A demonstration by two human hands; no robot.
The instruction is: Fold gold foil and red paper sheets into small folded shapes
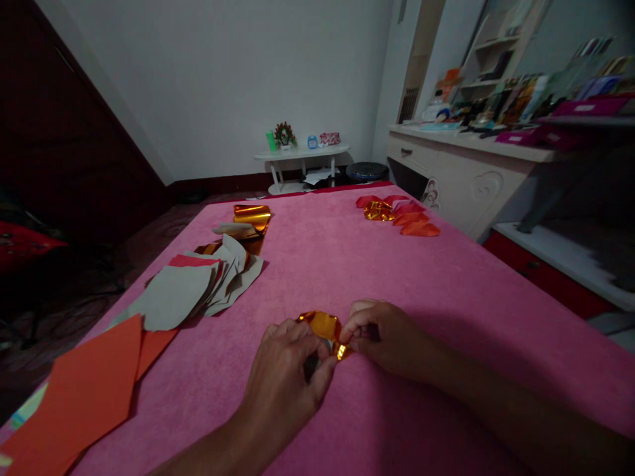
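Note:
A piece of shiny gold foil paper (323, 324) lies on the pink cloth in front of me, partly folded, with a little of its pale back showing. Thumb and fingers of my left hand (288, 367) pinch its left and near edge. On the other side, my right hand (380, 337) grips the right corner between thumb and forefinger. My fingers cover parts of the foil, so its full outline is hidden. To the left sit a stack of grey-backed cut paper pieces (173, 294) and orange paper sheets (94, 383).
Rolled gold foil (252, 217) rests at the far left of the pink-covered surface (317, 264). Folded red and orange paper pieces (419, 227) and a folded gold piece (380, 211) lie far right. Beyond stand a small white table (302, 153) and a cluttered dresser (466, 158).

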